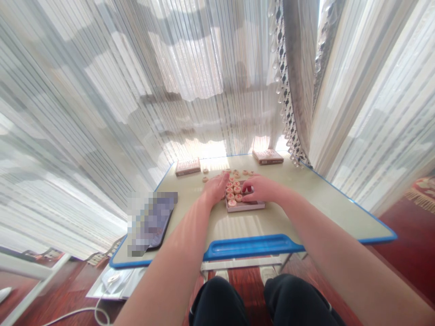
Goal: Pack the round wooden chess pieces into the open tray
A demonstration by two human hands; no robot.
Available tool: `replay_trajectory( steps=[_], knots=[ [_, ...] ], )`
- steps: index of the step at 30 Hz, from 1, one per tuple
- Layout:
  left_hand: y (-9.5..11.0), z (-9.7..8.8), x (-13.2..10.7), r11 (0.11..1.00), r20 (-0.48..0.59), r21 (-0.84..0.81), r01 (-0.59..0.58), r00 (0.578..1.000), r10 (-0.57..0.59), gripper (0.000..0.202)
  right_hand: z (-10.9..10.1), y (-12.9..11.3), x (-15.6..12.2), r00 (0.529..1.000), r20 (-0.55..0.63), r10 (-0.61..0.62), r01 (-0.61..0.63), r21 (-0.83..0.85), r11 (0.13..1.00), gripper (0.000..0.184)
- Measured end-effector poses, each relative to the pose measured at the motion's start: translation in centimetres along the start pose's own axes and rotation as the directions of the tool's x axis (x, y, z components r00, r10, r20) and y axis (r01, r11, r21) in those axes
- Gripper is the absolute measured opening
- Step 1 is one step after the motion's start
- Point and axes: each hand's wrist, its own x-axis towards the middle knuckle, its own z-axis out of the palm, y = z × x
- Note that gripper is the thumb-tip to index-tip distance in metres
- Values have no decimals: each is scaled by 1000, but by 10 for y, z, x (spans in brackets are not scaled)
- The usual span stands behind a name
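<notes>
A shallow box tray lies in the middle of the desk, with several round wooden pieces in rows at its left side. My left hand rests flat against the tray's left edge, fingers stretched toward the loose pieces beyond it. Over the tray's right half, my right hand is curled, its fingertips pinched on a piece at the rows. What exactly sits under the fingers is hidden.
Two closed boxes lie at the desk's far edge, one at the left and one at the right. A dark tablet-like object lies at the near left. A blue tray rim fronts the desk. Curtains hang behind.
</notes>
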Motion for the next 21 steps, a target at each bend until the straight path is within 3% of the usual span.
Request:
replay_trajectory(
  steps=[5,21],
  knots=[
    [-2,1,0,1000,-12,-7,-6,1000,5,70,-2,0,1,1000,-6,27,-27,1,1000,22],
    [-4,1,1,1000,-15,0,-25,1000,25,70,2,0,1,1000,19,6,-7,48,999,27]
  ],
)
